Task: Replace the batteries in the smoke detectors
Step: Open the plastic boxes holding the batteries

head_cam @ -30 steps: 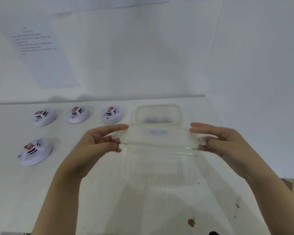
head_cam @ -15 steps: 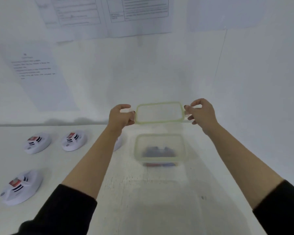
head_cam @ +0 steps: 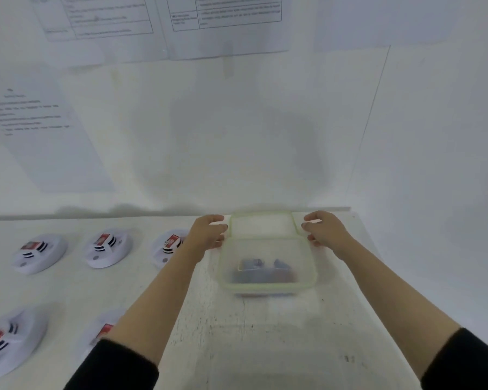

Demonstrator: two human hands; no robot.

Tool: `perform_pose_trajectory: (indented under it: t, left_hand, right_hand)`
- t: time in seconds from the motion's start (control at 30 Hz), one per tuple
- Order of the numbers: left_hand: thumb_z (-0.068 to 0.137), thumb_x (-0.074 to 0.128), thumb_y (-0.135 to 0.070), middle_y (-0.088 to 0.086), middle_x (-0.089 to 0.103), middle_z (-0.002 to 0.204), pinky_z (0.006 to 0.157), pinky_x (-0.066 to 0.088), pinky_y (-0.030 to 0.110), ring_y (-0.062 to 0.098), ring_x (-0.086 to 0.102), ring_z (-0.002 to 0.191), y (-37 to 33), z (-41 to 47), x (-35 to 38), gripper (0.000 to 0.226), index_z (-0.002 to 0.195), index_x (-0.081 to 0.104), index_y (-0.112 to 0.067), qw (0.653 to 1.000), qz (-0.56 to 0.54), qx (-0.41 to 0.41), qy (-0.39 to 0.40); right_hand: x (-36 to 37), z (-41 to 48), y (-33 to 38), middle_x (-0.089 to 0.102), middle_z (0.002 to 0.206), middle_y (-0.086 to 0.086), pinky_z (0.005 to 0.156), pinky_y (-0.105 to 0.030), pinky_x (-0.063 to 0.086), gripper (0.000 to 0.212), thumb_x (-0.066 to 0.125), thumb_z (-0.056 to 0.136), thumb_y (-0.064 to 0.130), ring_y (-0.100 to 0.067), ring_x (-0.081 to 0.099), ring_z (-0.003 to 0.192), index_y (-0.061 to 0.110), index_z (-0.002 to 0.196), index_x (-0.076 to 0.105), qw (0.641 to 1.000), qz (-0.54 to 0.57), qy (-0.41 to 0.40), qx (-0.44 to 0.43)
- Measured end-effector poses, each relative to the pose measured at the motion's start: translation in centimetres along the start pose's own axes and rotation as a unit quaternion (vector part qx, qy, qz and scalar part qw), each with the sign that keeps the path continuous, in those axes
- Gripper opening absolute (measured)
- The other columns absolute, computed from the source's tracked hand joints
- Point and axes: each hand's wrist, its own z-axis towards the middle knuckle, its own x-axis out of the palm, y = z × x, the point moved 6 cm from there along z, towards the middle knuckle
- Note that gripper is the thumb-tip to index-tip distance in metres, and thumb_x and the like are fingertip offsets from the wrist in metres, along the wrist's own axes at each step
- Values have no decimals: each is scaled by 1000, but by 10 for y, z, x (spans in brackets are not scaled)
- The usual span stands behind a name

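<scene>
Your left hand and right hand: grip clamped on either end of the lid, just behind the open box of batteries.

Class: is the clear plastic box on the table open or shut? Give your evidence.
Open. The left hand and right hand hold its green-rimmed lid behind the box, clear of its rim; blurred dark things lie inside.
</scene>
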Motion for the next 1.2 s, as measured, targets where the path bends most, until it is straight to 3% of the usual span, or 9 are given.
perform_pose_trajectory:
  t: [0.1, 0.2, 0.33, 0.47, 0.6, 0.73, 0.97, 1.07, 1.2]
  left_hand:
    - [92, 62, -16, 5, 62, 101, 84, 52, 34, 18, 60, 92, -4, -32, -8, 40, 131, 53, -16, 999, 26, 32, 6]
    - [89, 67, -26, 1, 61, 116, 79, 54, 31, 17, 61, 106, 5, -76, -9, 45, 131, 49, -32, 993, 69, 45, 80]
    - [88, 66, -10, 0, 74, 96, 67, 55, 22, 13, 69, 89, 23, -105, -11, 43, 126, 55, -29, 997, 18, 50, 49]
    - [86, 65, 2, 9, 75, 92, 66, 55, 21, 17, 71, 82, 32, -114, -11, 42, 119, 61, -23, 997, -61, 37, 35]
    - [75, 73, -4, 16, 74, 95, 70, 54, 29, 23, 69, 82, 37, -122, -7, 50, 119, 61, -25, 991, -104, 11, 85]
    - [91, 60, -4, 14, 73, 95, 73, 53, 31, 22, 66, 85, 42, -124, 0, 39, 120, 60, -31, 990, -110, 21, 90]
    - [93, 49, 5, 9, 68, 90, 75, 55, 30, 24, 61, 84, 53, -116, 10, 39, 119, 62, -20, 958, -240, 0, 160]
    - [83, 56, 4, 9, 69, 89, 66, 56, 27, 22, 60, 80, 55, -111, 14, 38, 115, 59, -17, 941, -283, -11, 184]
    - [77, 57, 10, 6, 61, 72, 56, 52, 22, 16, 54, 66, 52, -106, 17, 36, 101, 58, -17, 936, -305, -11, 177]
  right_hand:
    - [-6, -31, 2, 62, 93, -3, 72, -30, 51, 18, 56, 91, 23, -21, 62, 78, 18, 109, 56, 1000, -8, -18, -23]
    - [-1, -73, -3, 63, 99, -3, 75, -30, 53, 22, 53, 94, 28, -20, 64, 85, 28, 116, 52, 998, 48, 14, -32]
    - [8, -114, -16, 71, 96, -1, 79, -35, 55, 28, 57, 93, 19, -23, 66, 90, 34, 117, 53, 991, 125, 18, -47]
    - [4, -126, -20, 72, 95, -9, 78, -34, 55, 34, 62, 89, 7, -28, 67, 89, 24, 117, 59, 982, 184, 10, -32]
    - [-2, -129, -25, 73, 90, -14, 81, -38, 54, 33, 64, 84, 0, -28, 66, 81, 14, 114, 62, 970, 241, 36, 7]
    - [-4, -132, -35, 72, 86, -11, 87, -42, 50, 34, 65, 82, -3, -27, 63, 80, 14, 112, 63, 955, 290, 62, 28]
    - [4, -125, -43, 73, 101, -9, 81, -33, 53, 43, 59, 83, -5, -25, 65, 90, 23, 115, 62, 916, 372, 133, 69]
    - [10, -122, -44, 72, 99, -7, 68, -27, 57, 47, 59, 79, -5, -21, 64, 86, 21, 118, 60, 898, 401, 161, 85]
    - [13, -120, -43, 70, 103, -5, 64, -24, 55, 59, 62, 70, 1, -18, 62, 81, 20, 125, 56, 889, 406, 195, 78]
